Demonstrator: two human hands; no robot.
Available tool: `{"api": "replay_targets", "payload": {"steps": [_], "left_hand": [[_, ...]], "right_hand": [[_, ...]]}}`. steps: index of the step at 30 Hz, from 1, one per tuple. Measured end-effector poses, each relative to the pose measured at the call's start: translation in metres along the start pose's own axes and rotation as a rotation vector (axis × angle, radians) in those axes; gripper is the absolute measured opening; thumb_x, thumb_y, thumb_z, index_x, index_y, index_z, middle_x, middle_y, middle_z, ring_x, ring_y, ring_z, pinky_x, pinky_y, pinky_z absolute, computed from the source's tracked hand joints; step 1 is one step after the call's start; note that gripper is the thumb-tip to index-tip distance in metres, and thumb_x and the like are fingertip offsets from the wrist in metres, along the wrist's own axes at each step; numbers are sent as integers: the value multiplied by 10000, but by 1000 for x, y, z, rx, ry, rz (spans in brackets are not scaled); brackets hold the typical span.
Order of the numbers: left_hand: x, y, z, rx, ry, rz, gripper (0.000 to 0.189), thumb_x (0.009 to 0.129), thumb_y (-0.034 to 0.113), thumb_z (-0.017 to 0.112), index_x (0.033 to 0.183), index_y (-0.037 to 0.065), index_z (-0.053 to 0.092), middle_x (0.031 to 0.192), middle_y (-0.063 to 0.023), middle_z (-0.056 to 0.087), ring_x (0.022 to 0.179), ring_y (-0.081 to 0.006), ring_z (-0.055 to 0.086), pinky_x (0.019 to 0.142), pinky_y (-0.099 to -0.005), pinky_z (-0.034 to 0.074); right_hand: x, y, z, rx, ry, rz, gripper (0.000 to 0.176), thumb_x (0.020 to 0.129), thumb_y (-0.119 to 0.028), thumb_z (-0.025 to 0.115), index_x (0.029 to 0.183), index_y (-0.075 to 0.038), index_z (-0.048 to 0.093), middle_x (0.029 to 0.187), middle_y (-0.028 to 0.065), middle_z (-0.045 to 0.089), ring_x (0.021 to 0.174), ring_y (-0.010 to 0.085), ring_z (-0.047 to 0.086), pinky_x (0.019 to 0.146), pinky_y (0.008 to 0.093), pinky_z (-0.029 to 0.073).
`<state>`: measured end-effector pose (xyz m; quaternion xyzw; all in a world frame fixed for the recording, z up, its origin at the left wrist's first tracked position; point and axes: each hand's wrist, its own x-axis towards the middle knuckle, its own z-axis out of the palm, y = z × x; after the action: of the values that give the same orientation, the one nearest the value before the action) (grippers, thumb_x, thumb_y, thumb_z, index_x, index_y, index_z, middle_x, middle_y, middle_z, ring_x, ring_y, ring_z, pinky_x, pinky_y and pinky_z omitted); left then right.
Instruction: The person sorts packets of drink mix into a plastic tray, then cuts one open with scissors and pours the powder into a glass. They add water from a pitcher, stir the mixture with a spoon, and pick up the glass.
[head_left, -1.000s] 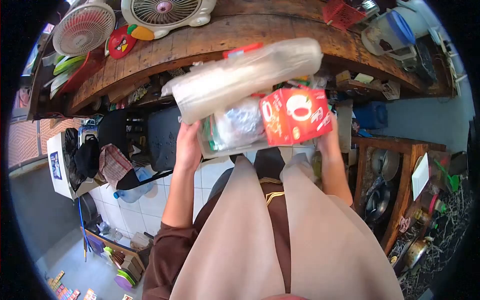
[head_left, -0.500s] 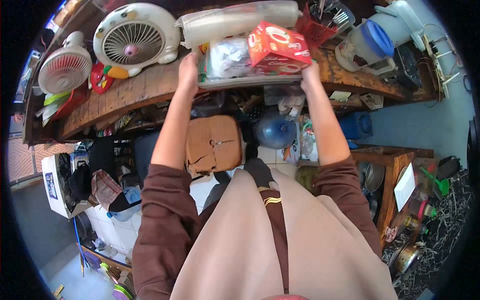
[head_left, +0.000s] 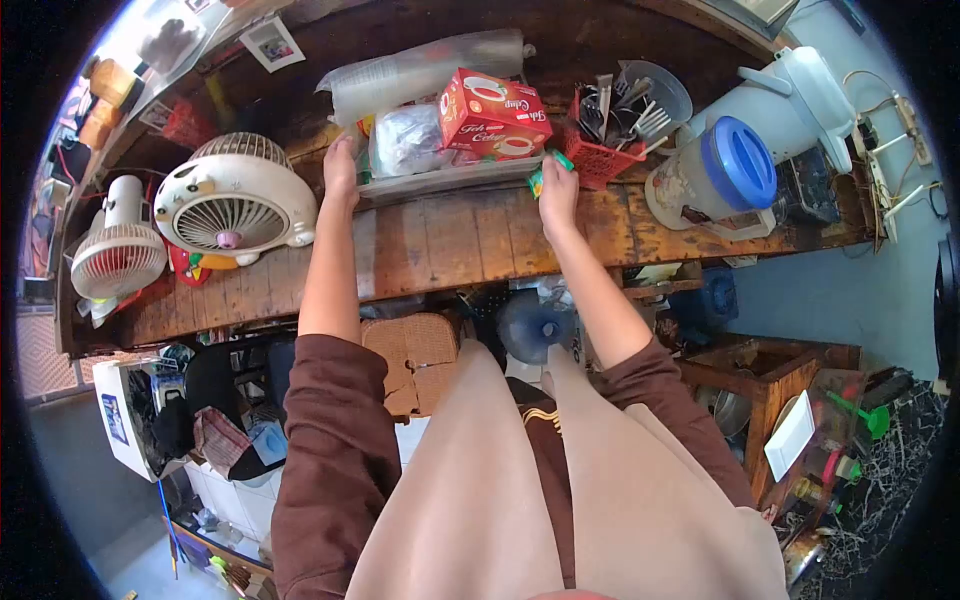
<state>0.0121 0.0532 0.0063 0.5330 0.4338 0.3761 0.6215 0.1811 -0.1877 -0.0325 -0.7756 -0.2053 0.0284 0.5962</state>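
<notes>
White fan stands left of the left hand, whose fingers lie at the left end of a pale tray; their grip I cannot tell. Between both hands, the tray bears a wrapped bundle and red box. Right hand fingers pinch a green packet, just left of a red basket.

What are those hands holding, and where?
The right hand seems to hold a green packet by its near edge; the left hand is at the tray's left end, its grip unclear.
</notes>
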Motion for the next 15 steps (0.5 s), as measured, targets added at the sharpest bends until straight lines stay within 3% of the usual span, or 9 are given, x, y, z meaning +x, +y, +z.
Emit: {"api": "replay_targets", "payload": {"steps": [1, 2, 6, 7, 9, 12, 13, 14, 15], "left_hand": [[7, -1, 3, 0, -5, 0, 464, 829, 212, 462, 1225, -27, 429, 1229, -147, 466, 1163, -218, 400, 975, -310, 276], [13, -3, 8, 7, 60, 9, 439, 826, 217, 468, 1194, -23, 450, 1195, -136, 483, 1131, -210, 415, 954, -308, 294], [39, -6, 23, 41, 194, 40, 399, 820, 243, 496, 1129, -8, 471, 1117, -115, 506, 1019, -192, 461, 878, -309, 351], [45, -11, 20, 37, 174, 35, 399, 820, 243, 496, 1129, -8, 471, 1117, -115, 506, 1019, -192, 461, 878, -309, 351], [56, -14, 16, 72, -38, 6, 420, 827, 254, 499, 1152, -7, 444, 1124, -120, 496, 975, -197, 482, 843, -314, 372], [1, -23, 20, -338, 112, 25, 476, 856, 284, 487, 1200, -35, 403, 1159, -134, 477, 1000, -199, 482, 883, -315, 364], [-44, -18, 23, -221, 188, 153, 470, 864, 290, 491, 1191, -35, 402, 1179, -126, 458, 1044, -199, 460, 914, -320, 348], [-95, -16, 31, -254, 191, 213, 458, 851, 314, 514, 1162, -7, 412, 1128, -99, 460, 1036, -199, 451, 916, -320, 343], [-125, -44, 24, -112, 46, 192, 502, 834, 376, 504, 1212, 64, 396, 1111, -122, 496, 991, -196, 474, 877, -350, 355]], "right_hand": [[-6, -2, -1, -65, 90, -64, 305, 884, -226, 443, 941, 27, 603, 934, 146, 583, 873, 200, 526, 809, 281, 392], [-12, -3, -7, -32, 65, 8, 211, 858, -116, 484, 986, 0, 606, 1031, 156, 543, 959, 250, 514, 855, 299, 387], [-37, -13, -28, 74, 41, -101, 266, 782, 61, 516, 1033, -9, 564, 1017, 107, 515, 943, 184, 530, 837, 280, 404], [-47, -26, -35, 62, 58, -99, 266, 782, 61, 516, 1033, -9, 564, 1017, 107, 515, 943, 184, 530, 837, 280, 404], [-70, -53, -50, 408, 18, 36, 254, 778, 67, 514, 1024, 5, 531, 1023, 102, 509, 927, 142, 531, 806, 260, 422], [-97, -57, -82, 273, -92, 85, 201, 808, -6, 549, 1004, 4, 504, 948, 60, 544, 858, 117, 549, 749, 246, 447], [-108, -61, -91, 231, -210, 172, 191, 817, -33, 563, 997, -4, 504, 925, 44, 553, 838, 112, 553, 735, 247, 455], [-119, -74, -101, 510, -358, 374, 183, 827, -76, 578, 990, -23, 515, 898, 11, 566, 812, 97, 557, 700, 238, 465], [-131, -83, -108, 547, -466, 368, 125, 825, -68, 573, 938, -28, 541, 937, 31, 577, 829, 111, 563, 746, 253, 464]]}}
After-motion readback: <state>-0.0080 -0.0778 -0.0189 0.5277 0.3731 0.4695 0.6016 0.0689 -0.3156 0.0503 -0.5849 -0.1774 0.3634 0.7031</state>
